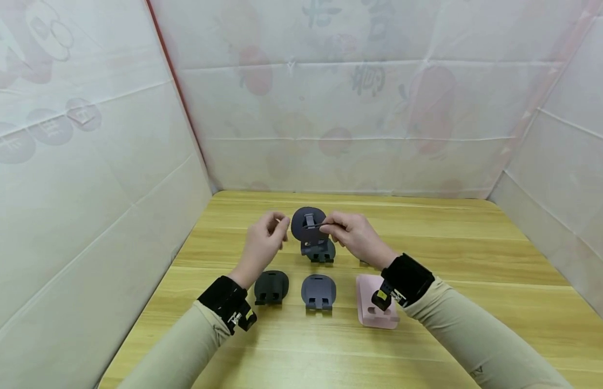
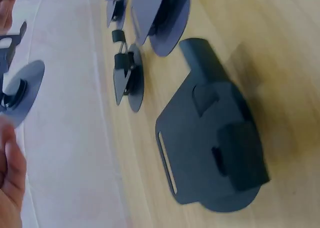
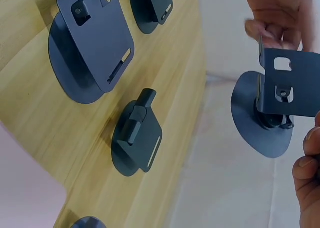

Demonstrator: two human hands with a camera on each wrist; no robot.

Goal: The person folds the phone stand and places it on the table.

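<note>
Both hands (image 1: 311,232) gripping dark stand (image 1: 308,224)

Right hand (image 1: 352,233) pinched a dark grey stand (image 1: 308,224) held up over the wooden table (image 1: 476,259); left hand (image 1: 264,237) hovered just left of it, fingers curled. Near the wrists lay a black stand (image 1: 271,286), a grey stand (image 1: 318,292) and a pink stand (image 1: 371,308).

Looks like a makeshift recording booth to me, not a home or shop. The wooden table (image 1: 427,259) I'm working over is boxed in on three sides by thin white plastic sheeting (image 1: 354,108) with faint red prints showing through, creased and hung like a tent. Pretty bare staged setup.
</note>
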